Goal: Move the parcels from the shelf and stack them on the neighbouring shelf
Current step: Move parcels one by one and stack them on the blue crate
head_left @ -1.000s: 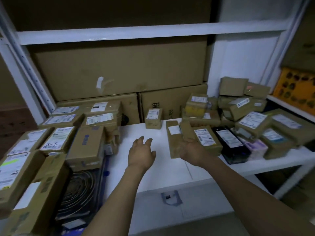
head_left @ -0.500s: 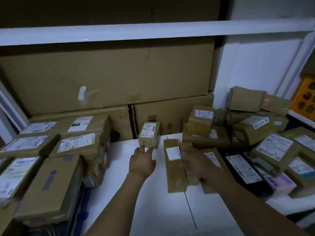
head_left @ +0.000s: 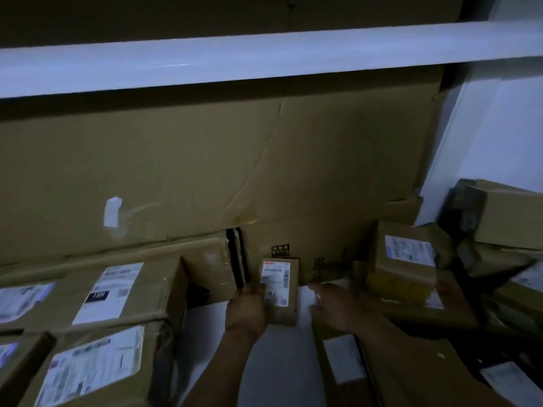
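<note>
While my left grip (head_left: 248, 308) curls round the left side of the small parcel (head_left: 280, 289) (white label facing me), that parcel sits at the far middle of the white shelf (head_left: 282, 362), close before the big carton (head_left: 205, 171). My right grip (head_left: 338, 308) hovers flat-fingered just right, holding nothing.

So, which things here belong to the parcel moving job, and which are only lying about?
Job:
small labelled parcel, held by the left grip
right grip, open beside it
loose parcels at right
stacked parcels at left
white shelf board

Lying about:
large cardboard cartons behind
upper shelf beam
</note>
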